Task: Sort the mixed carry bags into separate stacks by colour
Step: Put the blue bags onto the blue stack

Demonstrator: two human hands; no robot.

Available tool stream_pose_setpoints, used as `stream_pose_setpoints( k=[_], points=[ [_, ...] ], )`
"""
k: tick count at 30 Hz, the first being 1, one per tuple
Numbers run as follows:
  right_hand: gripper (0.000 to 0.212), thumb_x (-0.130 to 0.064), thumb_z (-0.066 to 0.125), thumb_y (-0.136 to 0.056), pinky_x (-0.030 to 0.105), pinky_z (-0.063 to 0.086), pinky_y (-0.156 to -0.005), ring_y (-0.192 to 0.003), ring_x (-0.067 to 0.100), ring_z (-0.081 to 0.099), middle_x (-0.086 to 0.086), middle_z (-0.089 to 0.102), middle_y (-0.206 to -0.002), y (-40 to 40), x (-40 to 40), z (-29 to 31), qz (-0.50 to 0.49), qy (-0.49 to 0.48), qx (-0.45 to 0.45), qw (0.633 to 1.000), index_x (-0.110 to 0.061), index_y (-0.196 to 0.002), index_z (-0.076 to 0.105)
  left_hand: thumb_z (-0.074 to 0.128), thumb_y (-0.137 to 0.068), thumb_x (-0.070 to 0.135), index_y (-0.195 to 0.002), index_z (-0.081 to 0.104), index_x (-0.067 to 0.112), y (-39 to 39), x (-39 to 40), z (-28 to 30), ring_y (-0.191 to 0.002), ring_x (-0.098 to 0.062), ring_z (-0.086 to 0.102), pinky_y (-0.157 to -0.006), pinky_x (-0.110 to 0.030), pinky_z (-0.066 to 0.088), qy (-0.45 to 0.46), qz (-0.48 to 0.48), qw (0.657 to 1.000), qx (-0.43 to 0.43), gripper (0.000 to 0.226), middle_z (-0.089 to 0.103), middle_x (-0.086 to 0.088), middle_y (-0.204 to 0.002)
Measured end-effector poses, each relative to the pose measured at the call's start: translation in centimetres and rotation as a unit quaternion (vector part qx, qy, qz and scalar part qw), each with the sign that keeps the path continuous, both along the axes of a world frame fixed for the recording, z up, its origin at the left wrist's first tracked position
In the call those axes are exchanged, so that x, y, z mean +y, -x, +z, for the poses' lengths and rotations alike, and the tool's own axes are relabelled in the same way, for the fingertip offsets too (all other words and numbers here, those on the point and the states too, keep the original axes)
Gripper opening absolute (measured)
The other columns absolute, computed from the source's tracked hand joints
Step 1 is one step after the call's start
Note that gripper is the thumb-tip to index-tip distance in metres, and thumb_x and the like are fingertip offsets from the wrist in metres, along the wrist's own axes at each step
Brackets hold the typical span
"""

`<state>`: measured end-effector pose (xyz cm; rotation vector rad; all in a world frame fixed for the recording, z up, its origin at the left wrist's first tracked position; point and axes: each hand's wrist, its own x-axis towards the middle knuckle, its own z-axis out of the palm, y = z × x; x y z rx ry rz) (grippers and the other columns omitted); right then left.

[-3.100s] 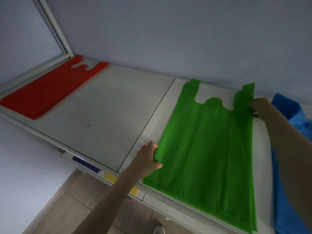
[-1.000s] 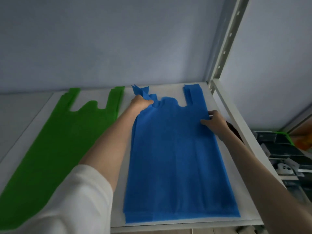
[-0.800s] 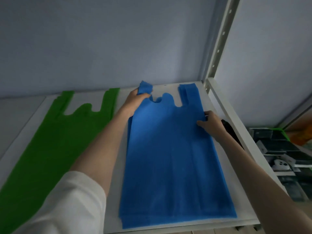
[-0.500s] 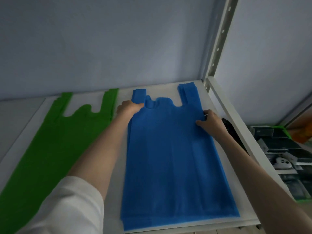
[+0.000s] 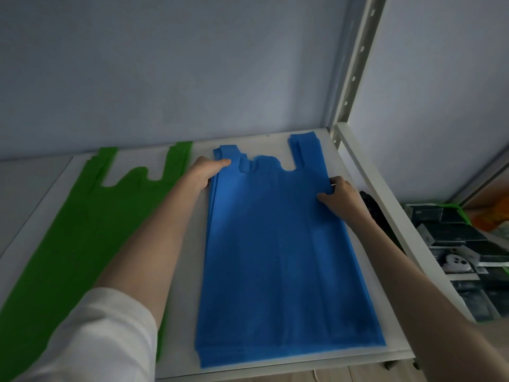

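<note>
A stack of blue carry bags (image 5: 281, 257) lies flat on the white shelf (image 5: 349, 357), handles pointing to the wall. My left hand (image 5: 205, 172) rests at the stack's upper left edge, fingers stretched onto the left handle. My right hand (image 5: 340, 195) sits on the stack's right edge, its fingers curled on the fabric there. A stack of green carry bags (image 5: 80, 238) lies flat to the left, partly hidden by my left arm.
A white perforated upright post (image 5: 355, 62) and the shelf's right rail (image 5: 385, 199) border the blue stack. A dark object (image 5: 371, 208) lies by the rail behind my right hand. Dark boxes (image 5: 468, 244) sit lower at the right.
The green bags that both hands held are laid down; the view turned right to the blue stack. The crumpled left blue handle now lies flat, and my left hand slid to its edge.
</note>
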<state>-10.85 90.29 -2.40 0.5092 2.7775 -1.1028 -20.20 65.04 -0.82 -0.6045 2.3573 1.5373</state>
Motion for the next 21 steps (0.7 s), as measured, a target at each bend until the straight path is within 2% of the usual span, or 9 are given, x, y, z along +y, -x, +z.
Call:
stream_pose_setpoints(
  k=[2,4,6,9,11,14,16,18,21],
  points=[
    [0.053,-0.019,0.051,-0.092,0.035,0.041,-0.095,-0.124,0.031,0.046,0.015,0.041,-0.140,-0.1,0.0,0.1,0.001,-0.005,0.000,1.000,-0.005,-0.140,0.034,0.059,-0.090,0.011,-0.130,0.051,-0.003,-0.2,0.2,0.1,-0.076,-0.021,0.061,-0.064,-0.026,0.049,-0.065,0.001,0.997,0.050,0.042,0.061,-0.019,-0.124],
    [0.053,-0.019,0.051,-0.092,0.034,0.040,-0.096,-0.124,0.031,0.045,0.015,0.041,-0.141,-0.2,-0.1,0.2,0.002,-0.007,0.000,1.000,-0.005,-0.140,0.033,0.055,-0.089,0.001,-0.132,0.047,-0.001,-0.6,0.2,0.0,-0.068,-0.012,0.056,-0.062,-0.024,0.047,-0.102,-0.006,0.990,0.096,0.043,0.064,-0.012,-0.104],
    [0.054,-0.019,0.051,-0.092,0.033,0.040,-0.096,-0.125,0.030,0.044,0.015,0.040,-0.141,-0.2,-0.1,0.3,0.001,-0.007,0.000,1.000,-0.005,-0.141,0.033,0.051,-0.089,-0.003,-0.134,0.044,0.005,-1.0,0.3,-0.4,-0.071,-0.010,0.056,-0.066,-0.024,0.048,-0.131,-0.005,0.979,0.154,0.047,0.059,-0.001,-0.093],
    [0.054,-0.019,0.051,-0.092,0.034,0.039,-0.098,-0.126,0.031,0.044,0.016,0.040,-0.141,-0.4,-0.1,0.4,0.002,-0.005,-0.002,1.000,-0.005,-0.141,0.033,0.048,-0.087,-0.005,-0.130,0.047,0.010,-1.6,0.3,-0.9,-0.076,-0.010,0.057,-0.064,-0.020,0.047,-0.113,0.012,0.972,0.205,0.046,0.058,0.001,-0.096],
    [0.054,-0.020,0.052,-0.091,0.034,0.039,-0.098,-0.125,0.030,0.044,0.016,0.042,-0.140,-0.3,-0.1,0.5,0.001,0.002,-0.004,1.000,-0.006,-0.140,0.034,0.047,-0.087,-0.004,-0.121,0.051,0.012,-1.3,0.1,-1.6,-0.083,-0.018,0.057,-0.063,-0.022,0.047,-0.054,0.025,0.983,0.172,0.038,0.056,-0.004,-0.102],
    [0.054,-0.020,0.053,-0.091,0.036,0.040,-0.098,-0.125,0.031,0.045,0.016,0.042,-0.140,-0.4,-0.1,0.8,-0.006,0.022,-0.010,1.000,-0.006,-0.140,0.033,0.050,-0.088,0.002,-0.107,0.051,0.008,-0.3,0.0,-2.5,-0.090,-0.024,0.054,-0.072,-0.032,0.046,0.004,0.034,0.998,0.054,0.020,0.054,-0.011,-0.102],
    [0.052,-0.017,0.051,-0.092,0.036,0.042,-0.095,-0.123,0.033,0.046,0.018,0.042,-0.138,-0.9,0.1,1.0,-0.014,0.017,-0.017,1.000,-0.005,-0.139,0.033,0.052,-0.088,0.007,-0.106,0.050,0.006,0.4,-0.1,-2.6,-0.087,-0.023,0.055,-0.072,-0.031,0.046,0.053,0.033,0.997,0.045,0.019,0.054,-0.010,-0.103],
    [0.047,-0.015,0.050,-0.092,0.034,0.042,-0.088,-0.119,0.033,0.048,0.019,0.045,-0.134,-1.9,0.6,1.0,-0.022,-0.004,-0.036,0.999,-0.003,-0.135,0.037,0.055,-0.087,0.012,-0.121,0.048,0.000,0.9,-0.1,-2.5,-0.090,-0.023,0.059,-0.072,-0.032,0.048,0.115,0.034,0.992,0.044,0.036,0.056,-0.010,-0.111],
    [0.045,-0.015,0.053,-0.090,0.033,0.041,-0.082,-0.115,0.032,0.050,0.019,0.046,-0.131,-4.3,1.2,0.5,-0.031,-0.002,-0.066,0.997,-0.002,-0.131,0.040,0.059,-0.088,0.018,-0.140,0.035,-0.001,1.2,-0.1,-2.4,-0.120,-0.029,0.053,-0.092,-0.035,0.048,0.152,0.033,0.987,0.032,0.060,0.049,-0.014,-0.136]
  ],
)
